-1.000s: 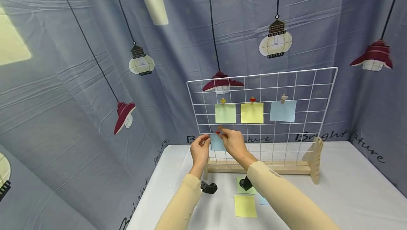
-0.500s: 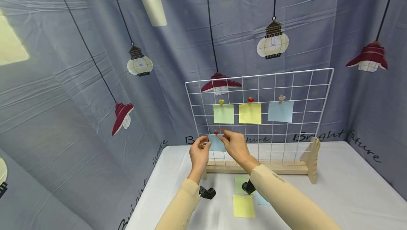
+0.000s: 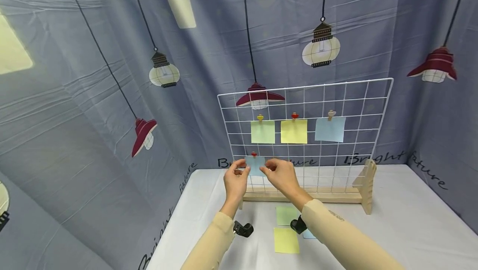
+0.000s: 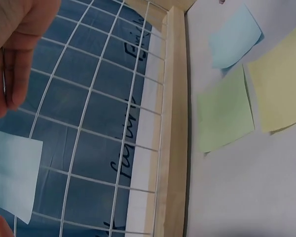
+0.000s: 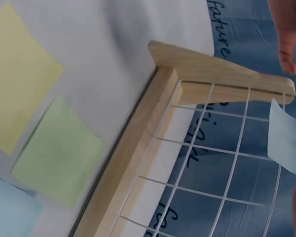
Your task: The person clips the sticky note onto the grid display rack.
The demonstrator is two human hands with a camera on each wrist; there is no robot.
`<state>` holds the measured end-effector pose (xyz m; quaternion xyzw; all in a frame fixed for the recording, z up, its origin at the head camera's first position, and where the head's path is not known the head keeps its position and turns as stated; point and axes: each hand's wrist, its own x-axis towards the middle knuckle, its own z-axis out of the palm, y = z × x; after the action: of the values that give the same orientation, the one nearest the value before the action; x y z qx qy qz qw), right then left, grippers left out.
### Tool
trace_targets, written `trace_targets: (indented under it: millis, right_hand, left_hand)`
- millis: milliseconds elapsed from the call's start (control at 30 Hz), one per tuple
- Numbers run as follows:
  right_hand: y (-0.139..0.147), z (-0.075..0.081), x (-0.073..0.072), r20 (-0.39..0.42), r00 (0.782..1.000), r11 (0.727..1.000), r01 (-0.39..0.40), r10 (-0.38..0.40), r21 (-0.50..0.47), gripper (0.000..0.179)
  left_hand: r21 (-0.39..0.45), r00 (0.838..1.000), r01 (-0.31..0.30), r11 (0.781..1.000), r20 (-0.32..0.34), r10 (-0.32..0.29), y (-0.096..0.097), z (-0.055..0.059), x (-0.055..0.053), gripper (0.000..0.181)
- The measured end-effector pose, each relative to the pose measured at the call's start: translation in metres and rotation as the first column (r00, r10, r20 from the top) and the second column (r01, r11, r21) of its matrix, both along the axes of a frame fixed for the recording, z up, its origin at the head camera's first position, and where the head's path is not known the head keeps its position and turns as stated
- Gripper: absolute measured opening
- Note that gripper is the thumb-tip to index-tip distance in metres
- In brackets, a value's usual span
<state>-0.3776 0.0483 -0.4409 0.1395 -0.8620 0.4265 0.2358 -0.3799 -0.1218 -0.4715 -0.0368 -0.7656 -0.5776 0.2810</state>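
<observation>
A light blue sticky note (image 3: 255, 165) hangs low on the left of a white wire grid (image 3: 304, 149), below a red heart clip (image 3: 254, 154). My left hand (image 3: 235, 182) pinches its left edge between thumb and index finger. At the right edge, my right hand (image 3: 283, 175) has its thumb and index finger on the paper. The left wrist view shows the note (image 4: 15, 173) slightly bowed, with the lower fingers of the right hand (image 4: 19, 54) hanging loose. Both pinches are cut off in the wrist views.
Above hang a green note (image 3: 263, 132), a yellow note (image 3: 294, 131) and a blue note (image 3: 330, 129), each clipped. On the white table (image 3: 410, 220) lie green (image 3: 286, 215), yellow (image 3: 286, 240) and blue (image 3: 308, 234) notes. A wooden base (image 3: 317, 196) holds the grid.
My right hand has come down from beside the red clip to the note's right edge. My left hand stays at the left edge.
</observation>
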Motion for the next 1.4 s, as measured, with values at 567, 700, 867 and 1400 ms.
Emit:
trace_targets:
  millis: [567,700,867,1400]
  right_hand:
    - [0.015,-0.012,0.015,0.078,0.997,1.0,-0.016,0.017,-0.026,0.015]
    - [0.025,-0.015,0.02,0.121,0.992,0.999,-0.027,0.031,-0.032,0.017]
    - [0.038,-0.017,0.024,0.155,0.986,0.998,-0.05,0.054,-0.03,0.016]
    - [0.072,-0.026,0.038,0.229,0.969,0.996,-0.086,0.09,-0.028,0.024]
  left_hand:
    - [-0.053,0.99,0.138,0.989,0.001,-0.138,0.012,-0.006,0.018,0.028]
    - [-0.071,0.985,0.172,0.983,0.029,-0.17,0.013,-0.011,0.023,0.026]
    - [-0.062,0.983,0.179,0.982,0.041,-0.176,0.013,-0.017,0.027,0.02]
    - [-0.032,0.955,0.274,0.961,0.124,-0.269,0.019,-0.032,0.044,0.015]
